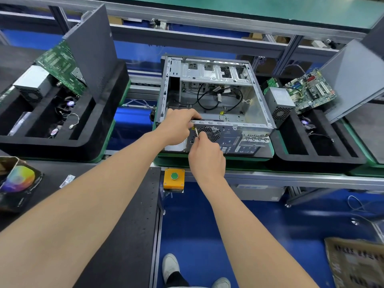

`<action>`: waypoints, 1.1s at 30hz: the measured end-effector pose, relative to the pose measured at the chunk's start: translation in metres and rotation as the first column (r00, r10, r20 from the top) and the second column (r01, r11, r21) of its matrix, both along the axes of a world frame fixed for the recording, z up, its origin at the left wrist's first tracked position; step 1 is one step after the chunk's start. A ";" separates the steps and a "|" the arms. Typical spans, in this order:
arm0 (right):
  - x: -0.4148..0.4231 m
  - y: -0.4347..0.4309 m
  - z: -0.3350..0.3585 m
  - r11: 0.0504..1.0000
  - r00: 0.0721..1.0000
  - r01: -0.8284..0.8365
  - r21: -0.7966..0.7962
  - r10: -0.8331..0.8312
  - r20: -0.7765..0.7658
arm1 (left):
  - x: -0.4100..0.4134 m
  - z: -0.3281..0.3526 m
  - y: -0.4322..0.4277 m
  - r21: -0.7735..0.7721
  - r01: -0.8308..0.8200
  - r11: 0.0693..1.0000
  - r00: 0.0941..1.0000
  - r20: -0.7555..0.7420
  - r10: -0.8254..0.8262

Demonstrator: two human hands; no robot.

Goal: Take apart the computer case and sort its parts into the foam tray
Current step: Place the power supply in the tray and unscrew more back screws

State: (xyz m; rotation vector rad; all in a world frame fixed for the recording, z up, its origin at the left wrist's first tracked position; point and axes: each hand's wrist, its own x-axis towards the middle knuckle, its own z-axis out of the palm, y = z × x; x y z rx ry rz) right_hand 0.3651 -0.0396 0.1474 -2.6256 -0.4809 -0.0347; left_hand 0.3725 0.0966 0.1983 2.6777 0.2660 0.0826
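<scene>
We brace the computer case (pixel 214 74), left hand (pixel 176 126) gripping its near rim | right hand (pixel 206 155) pinches a screwdriver (pixel 196 133) against the fan grille (pixel 211 133), probably loosening a screw.

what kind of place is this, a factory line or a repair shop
Most likely a factory line for dismantling computers: an opened computer case on a green pallet, a foam tray beside it holding a motherboard and power supply, and a yellow button box on the aluminium rail.
</scene>
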 end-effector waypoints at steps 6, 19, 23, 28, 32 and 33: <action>0.007 -0.004 0.007 0.906 0.907 0.120 0.405 0.066 -0.417 | -0.002 0.000 0.000 0.000 -0.001 1.000 1.000 0.005 0.001; 0.006 -0.018 0.003 0.147 -0.002 0.902 0.405 0.942 -0.337 | -0.003 0.003 0.001 0.016 0.015 1.000 1.000 -0.008 -0.015; 0.005 -0.010 0.006 0.112 0.074 0.894 0.434 0.918 -0.390 | -0.002 0.004 -0.001 0.020 0.011 1.000 1.000 -0.012 -0.011; 0.004 -0.004 0.010 0.452 0.422 0.596 0.663 0.526 -0.738 | -0.002 0.004 0.000 0.003 0.010 1.000 1.000 -0.011 -0.010; 0.002 -0.005 0.007 0.965 0.952 0.007 0.262 0.074 -0.297 | -0.002 0.004 -0.001 -0.003 0.013 1.000 1.000 -0.021 -0.013; 0.001 -0.005 0.006 0.997 0.988 -0.021 0.080 0.033 -0.149 | -0.002 0.005 -0.001 -0.008 0.010 1.000 1.000 -0.022 -0.010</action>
